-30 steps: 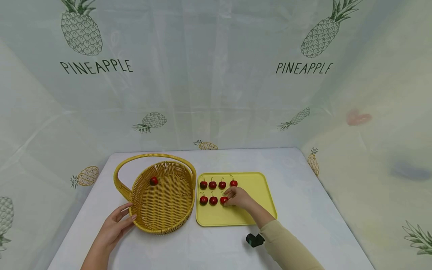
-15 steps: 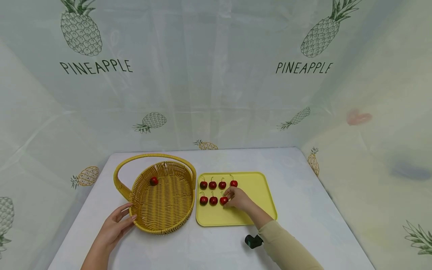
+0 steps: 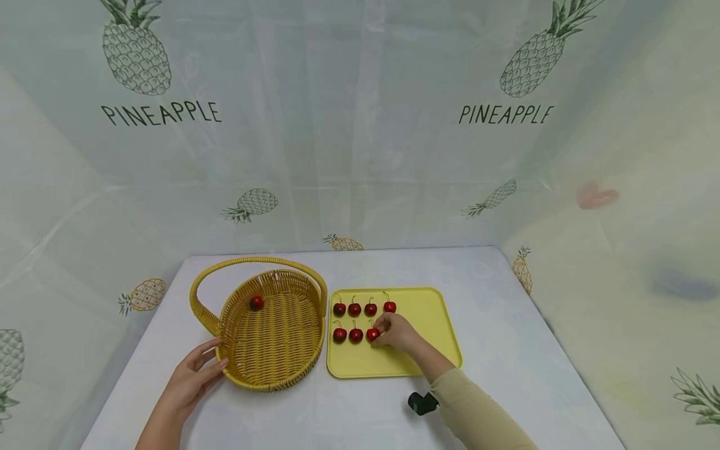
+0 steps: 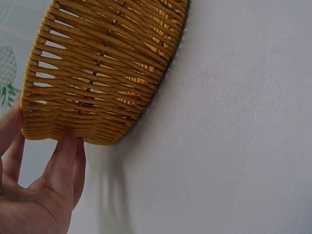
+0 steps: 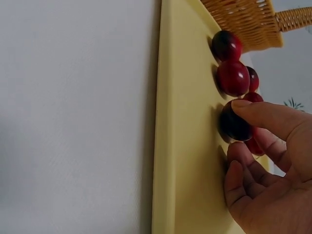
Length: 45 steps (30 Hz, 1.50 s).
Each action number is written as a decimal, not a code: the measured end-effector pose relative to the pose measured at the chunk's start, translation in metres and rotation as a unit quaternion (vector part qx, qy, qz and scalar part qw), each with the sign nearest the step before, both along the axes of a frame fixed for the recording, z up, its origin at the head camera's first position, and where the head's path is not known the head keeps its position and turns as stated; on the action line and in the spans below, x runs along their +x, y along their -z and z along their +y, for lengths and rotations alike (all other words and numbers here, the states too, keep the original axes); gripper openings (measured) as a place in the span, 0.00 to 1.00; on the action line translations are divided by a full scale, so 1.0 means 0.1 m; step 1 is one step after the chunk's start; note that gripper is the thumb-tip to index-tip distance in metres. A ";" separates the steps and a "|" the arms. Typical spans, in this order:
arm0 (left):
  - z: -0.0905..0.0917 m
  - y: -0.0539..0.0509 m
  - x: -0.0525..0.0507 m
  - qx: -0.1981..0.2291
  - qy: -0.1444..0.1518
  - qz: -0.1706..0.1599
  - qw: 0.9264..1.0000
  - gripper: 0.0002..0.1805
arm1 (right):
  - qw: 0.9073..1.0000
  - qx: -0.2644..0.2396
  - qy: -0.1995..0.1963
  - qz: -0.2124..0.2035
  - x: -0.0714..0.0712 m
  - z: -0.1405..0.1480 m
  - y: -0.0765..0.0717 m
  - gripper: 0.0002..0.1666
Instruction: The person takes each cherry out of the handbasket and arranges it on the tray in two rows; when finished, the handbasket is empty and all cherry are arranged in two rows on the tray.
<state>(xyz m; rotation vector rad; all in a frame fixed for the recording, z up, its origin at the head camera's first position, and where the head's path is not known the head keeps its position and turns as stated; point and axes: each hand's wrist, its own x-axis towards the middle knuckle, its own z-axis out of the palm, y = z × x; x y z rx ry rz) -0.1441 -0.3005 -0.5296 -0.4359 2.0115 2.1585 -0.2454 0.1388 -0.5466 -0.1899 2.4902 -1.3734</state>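
Observation:
My left hand (image 3: 191, 378) (image 4: 46, 195) grips the near left rim of a yellow-brown wicker basket (image 3: 275, 340) (image 4: 97, 73) that has a tall arched handle. One red cherry (image 3: 256, 303) lies inside, by the far left wall. To the right is a yellow tray (image 3: 424, 315) (image 5: 190, 165) with two rows of dark red cherries with stems. Over it, my right hand (image 3: 398, 333) (image 5: 282, 170) pinches the rightmost cherry (image 3: 372, 335) (image 5: 233, 123) of the near row with thumb and fingers. That cherry appears to be still at tray level; its contact with the tray is partly hidden.
The far row's rightmost cherry (image 3: 390, 307) is just beyond my right hand. A black device (image 3: 422, 403) is by the right wrist, in front of the tray. Behind the white table (image 3: 349, 412) hangs a pineapple-print cloth (image 3: 360, 137).
The right wrist and forearm have shifted slightly left, with the fingers staying at the same cherry. The left hand, basket and tray keep their places.

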 end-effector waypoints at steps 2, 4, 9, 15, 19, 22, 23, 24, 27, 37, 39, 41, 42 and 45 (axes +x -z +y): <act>0.00 0.01 0.00 0.001 0.000 -0.003 1.000 0.24 | 1.000 0.003 0.001 -0.002 0.00 0.01 -0.02 0.20; 0.00 0.01 0.01 0.004 0.001 -0.006 1.000 0.25 | 1.000 0.002 0.003 -0.001 0.01 0.03 -0.05 0.19; 0.00 0.02 0.01 0.008 0.001 -0.006 1.000 0.26 | 1.000 0.003 0.003 0.008 0.03 0.03 -0.19 0.18; 0.00 0.01 0.01 0.013 0.001 -0.001 1.000 0.25 | 0.999 -0.018 -0.035 0.017 0.04 -0.08 -0.34 0.19; -0.01 0.00 0.01 0.015 0.002 0.002 1.000 0.24 | 0.997 -0.030 -0.072 0.021 0.08 -0.22 -0.48 0.20; -0.01 -0.01 0.01 0.017 0.001 -0.001 1.000 0.25 | 0.995 -0.027 -0.094 0.025 0.11 -0.34 -0.58 0.20; -0.01 -0.01 0.01 0.018 0.001 -0.003 1.000 0.25 | 0.994 -0.027 -0.102 0.026 0.12 -0.38 -0.62 0.20; -0.01 0.00 0.01 0.018 0.001 -0.005 1.000 0.25 | 0.993 -0.025 -0.109 0.027 0.13 -0.42 -0.64 0.19; -0.01 0.00 0.01 0.017 0.003 -0.007 1.000 0.26 | 0.991 -0.021 -0.128 0.033 0.14 -0.53 -0.71 0.19; -0.02 0.01 0.01 0.018 -0.002 -0.011 1.000 0.24 | 0.982 -0.037 -0.183 0.034 0.18 -0.95 -0.85 0.18; -0.02 0.01 0.01 0.018 -0.004 -0.012 1.000 0.23 | 0.980 -0.038 -0.192 0.033 0.19 -1.04 -0.87 0.18; -0.01 0.01 0.00 0.019 -0.007 -0.013 1.000 0.23 | 0.979 -0.037 -0.200 0.029 0.20 -1.12 -0.88 0.19; -0.01 0.01 0.00 0.019 -0.009 -0.013 1.000 0.22 | 0.978 -0.037 -0.203 0.027 0.20 -1.16 -0.89 0.19; 0.01 0.00 0.00 0.019 -0.009 -0.011 1.000 0.23 | 0.976 -0.032 -0.212 0.024 0.17 -1.27 -0.91 0.19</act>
